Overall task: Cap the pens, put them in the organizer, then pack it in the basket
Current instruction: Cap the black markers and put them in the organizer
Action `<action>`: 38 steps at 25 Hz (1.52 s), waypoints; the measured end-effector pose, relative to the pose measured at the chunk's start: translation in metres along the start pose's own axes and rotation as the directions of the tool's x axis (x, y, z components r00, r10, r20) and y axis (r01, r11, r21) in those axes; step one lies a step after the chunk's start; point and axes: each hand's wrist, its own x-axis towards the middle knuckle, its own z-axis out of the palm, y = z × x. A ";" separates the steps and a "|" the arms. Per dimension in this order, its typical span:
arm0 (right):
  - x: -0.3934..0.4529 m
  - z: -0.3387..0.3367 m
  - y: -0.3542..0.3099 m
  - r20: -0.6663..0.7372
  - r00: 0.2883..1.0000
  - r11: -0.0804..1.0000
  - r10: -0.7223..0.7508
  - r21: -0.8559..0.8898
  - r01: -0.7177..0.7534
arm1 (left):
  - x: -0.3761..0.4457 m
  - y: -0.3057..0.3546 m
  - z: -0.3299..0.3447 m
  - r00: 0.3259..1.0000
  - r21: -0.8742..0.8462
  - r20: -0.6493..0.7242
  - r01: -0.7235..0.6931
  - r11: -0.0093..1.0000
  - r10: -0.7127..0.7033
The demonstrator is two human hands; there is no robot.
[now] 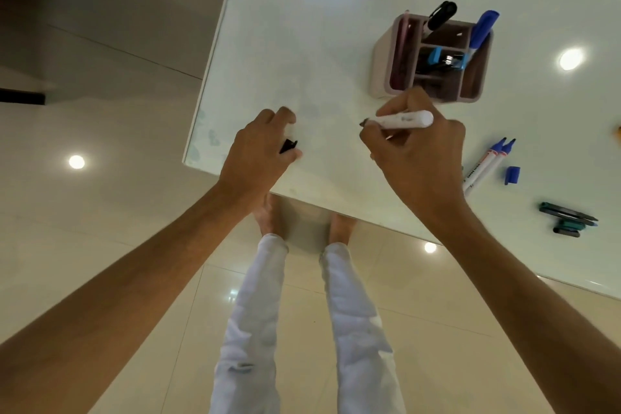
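My right hand grips an uncapped white marker, its dark tip pointing left. A black cap sits pinched in my left hand, a short way left of that tip and apart from it. Behind my right hand stands the pink organizer, holding a capped black marker, a capped blue marker and small blue items. Two uncapped blue markers lie to the right beside a loose blue cap. No basket is visible.
Dark green pens lie near the white table's front right edge. An orange object peeks in at the right border. The table's near corner is by my left wrist; glossy tiled floor and my legs are below.
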 end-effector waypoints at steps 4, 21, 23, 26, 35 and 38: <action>-0.020 -0.011 0.008 0.060 0.977 0.951 0.203 0.227 -0.212 | -0.014 0.003 0.002 0.985 -0.105 -0.067 0.151 0.983 -0.159; -0.032 -0.035 0.018 0.216 0.882 0.553 0.418 0.710 -0.436 | 0.003 0.083 -0.033 0.819 -0.712 0.545 0.565 0.417 -0.180; -0.032 -0.036 0.021 0.213 0.888 0.549 0.407 0.720 -0.424 | 0.006 0.087 -0.034 0.813 -0.687 0.564 0.560 0.463 -0.145; -0.032 -0.036 0.023 0.284 0.896 0.605 0.340 0.664 -0.440 | 0.007 0.103 -0.031 0.804 -0.610 0.581 0.535 0.585 -0.128; -0.012 -0.043 0.013 0.319 0.907 0.811 0.274 0.431 -0.396 | 0.013 0.141 -0.014 0.837 -0.633 0.435 0.547 0.548 -0.332; -0.012 -0.046 0.017 0.267 0.910 0.752 0.317 0.514 -0.413 | 0.029 0.152 -0.013 0.860 -0.596 0.406 0.506 0.623 -0.310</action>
